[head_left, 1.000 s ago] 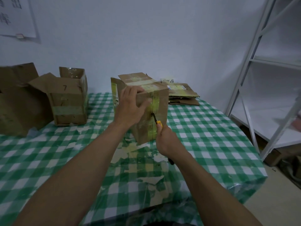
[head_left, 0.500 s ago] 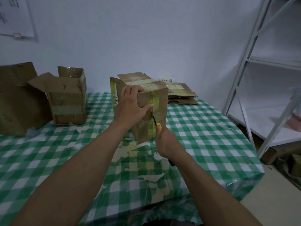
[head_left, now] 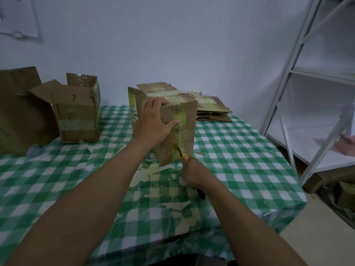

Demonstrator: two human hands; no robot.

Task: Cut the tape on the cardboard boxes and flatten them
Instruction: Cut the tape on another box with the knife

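**Cutting the side seam.** The worked box [head_left: 189, 120] is standing on end near the middle of the table [head_left: 240, 150], toward its far edge. The left hand [head_left: 153, 121] is gripping it, with fingers curled over the top edge and the thumb spread across the near face beside the tape strip [head_left: 181, 116]. The right hand [head_left: 194, 172] is clamping the handle of a utility knife [head_left: 183, 154]. The blade is entering the tape low on that face, just above the bottom edge.

Judging from the blade's position, this seam's cut is reaching its lower end. Whether the tape above the blade is already parted cannot be told. Tape is also crossing the top of the box, so more cutting is probably waiting before it can be pressed flat.

Toward the far left corner, an open box marked 7 [head_left: 78, 120] and a larger box [head_left: 21, 116] are standing unflattened. At the far edge, a flattened cardboard stack [head_left: 213, 110] is lying, suggesting part of the job is done. Tape scraps [head_left: 153, 175] are littering the cloth nearer the person.
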